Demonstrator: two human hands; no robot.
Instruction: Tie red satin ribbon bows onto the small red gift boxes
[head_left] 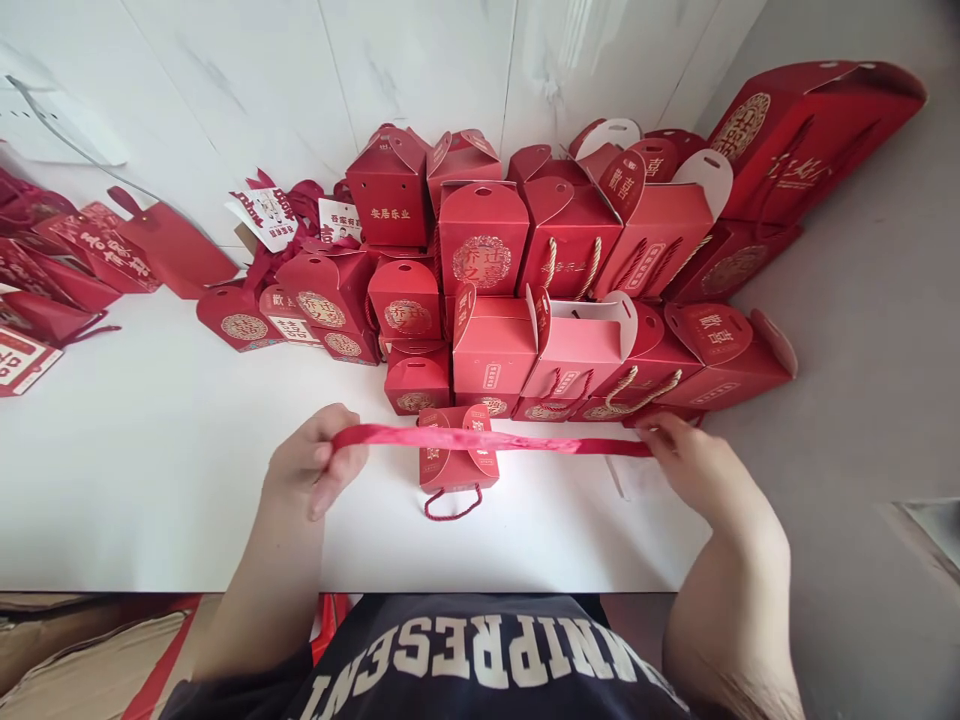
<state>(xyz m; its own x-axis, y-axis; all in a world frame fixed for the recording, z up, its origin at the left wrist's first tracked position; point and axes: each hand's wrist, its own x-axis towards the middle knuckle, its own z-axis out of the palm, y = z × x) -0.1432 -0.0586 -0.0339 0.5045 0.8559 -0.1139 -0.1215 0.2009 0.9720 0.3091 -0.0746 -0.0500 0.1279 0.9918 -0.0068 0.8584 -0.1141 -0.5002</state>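
Observation:
A red ribbon (495,439) is stretched flat between both of my hands above the white table (150,470). My left hand (311,465) pinches its left end, fingers closed. My right hand (686,460) grips its right end at the table's right edge. Just behind and under the ribbon stands a small red gift box (456,465) with a red cord handle hanging at its front. The ribbon crosses in front of the box's top flaps.
Several assembled red gift boxes (491,340) are stacked against the white wall behind. A large red box (795,140) leans at the far right. Flat red boxes and cards (90,255) lie at the left. Grey floor lies to the right.

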